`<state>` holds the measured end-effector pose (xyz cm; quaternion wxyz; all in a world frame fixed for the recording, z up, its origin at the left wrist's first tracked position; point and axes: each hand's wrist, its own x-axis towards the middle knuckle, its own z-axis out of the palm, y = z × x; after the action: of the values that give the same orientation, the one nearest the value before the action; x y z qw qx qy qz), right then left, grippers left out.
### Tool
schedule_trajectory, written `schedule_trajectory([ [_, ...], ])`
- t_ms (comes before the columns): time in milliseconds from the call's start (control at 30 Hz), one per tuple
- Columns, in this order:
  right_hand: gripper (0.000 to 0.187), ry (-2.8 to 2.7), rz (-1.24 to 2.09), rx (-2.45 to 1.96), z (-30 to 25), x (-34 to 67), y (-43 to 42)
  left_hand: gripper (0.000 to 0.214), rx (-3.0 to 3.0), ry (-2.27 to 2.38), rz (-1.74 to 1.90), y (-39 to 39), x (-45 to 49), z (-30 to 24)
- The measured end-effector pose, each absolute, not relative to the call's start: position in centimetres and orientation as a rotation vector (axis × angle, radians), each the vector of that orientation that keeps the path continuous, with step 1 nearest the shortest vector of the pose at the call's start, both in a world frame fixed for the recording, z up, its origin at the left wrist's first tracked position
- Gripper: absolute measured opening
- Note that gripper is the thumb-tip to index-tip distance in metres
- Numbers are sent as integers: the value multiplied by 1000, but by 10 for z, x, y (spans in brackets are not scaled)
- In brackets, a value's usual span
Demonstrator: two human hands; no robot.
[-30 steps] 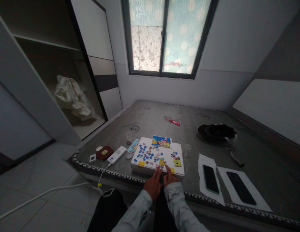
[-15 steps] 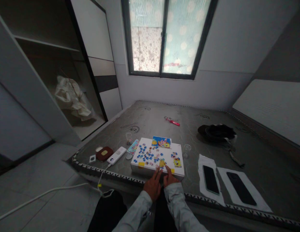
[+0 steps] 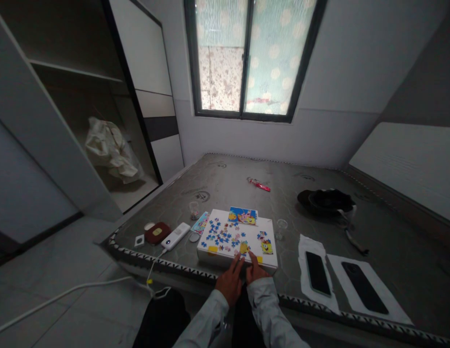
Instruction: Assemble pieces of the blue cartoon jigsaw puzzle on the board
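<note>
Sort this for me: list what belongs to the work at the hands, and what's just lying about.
In use: left hand, right hand, white board, jigsaw pieces, cartoon picture card.
Lying about: white power bank, two smartphones, red packet.

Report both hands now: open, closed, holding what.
Left hand: open, fingertips at the white puzzle box, nothing visibly held.
Right hand: fingertip on the box; cannot tell whether it holds a piece.

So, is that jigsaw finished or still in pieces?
Still in pieces: loose blue pieces lie scattered across the white box.
</note>
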<state>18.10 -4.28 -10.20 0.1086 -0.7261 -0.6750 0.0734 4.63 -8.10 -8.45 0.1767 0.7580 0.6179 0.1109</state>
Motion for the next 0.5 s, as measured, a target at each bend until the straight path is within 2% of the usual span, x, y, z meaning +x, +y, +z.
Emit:
schedule_trajectory([
  [500,57,-2038,320,-2140,-86,181,-45,81,2134,1745,290,-81,46,-83],
])
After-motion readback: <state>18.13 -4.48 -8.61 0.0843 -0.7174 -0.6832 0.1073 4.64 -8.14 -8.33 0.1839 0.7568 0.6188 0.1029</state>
